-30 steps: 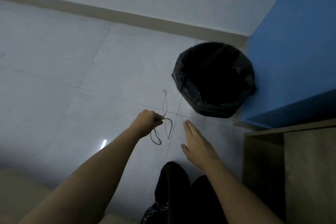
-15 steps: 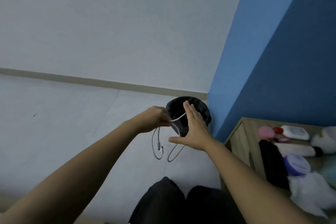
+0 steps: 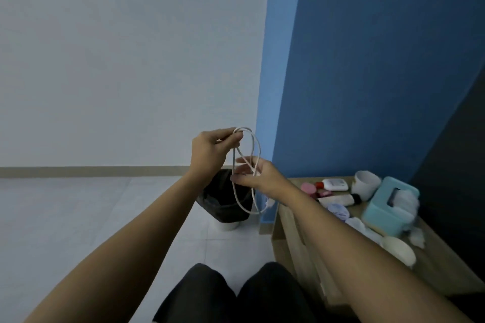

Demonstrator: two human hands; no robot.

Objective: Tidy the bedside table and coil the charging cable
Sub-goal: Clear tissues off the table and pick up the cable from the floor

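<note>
Left grip: raised in front of the white wall, fingers curled and pinching the top of the cable.
Right grip: lower and just right of the left one, thumb and fingers closed on the cable strands where they cross.
Cable: thin and white, held in the air between the two grips, off the desk. One loop arches from the left grip over to the right grip, and a longer loop hangs below the right grip in front of the bin.
Cable end: a small white plug dangles near the desk's near corner (whether it touches the wood I cannot tell).
Bin: lined with a black bag, standing on the tiled floor against the blue wall, just left of the desk.
Desk: wooden, low, at the right against the blue wall.
On the desk: a teal tissue box with white tissue spilling out, a white cup behind it, a white bottle with a red cap lying flat, a pink round lid, a pale tube with a black cap, and a white oval thing near the front edge.
Person: seated or crouching, dark-trousered knees at the bottom of the view, both forearms stretched forward.
</note>
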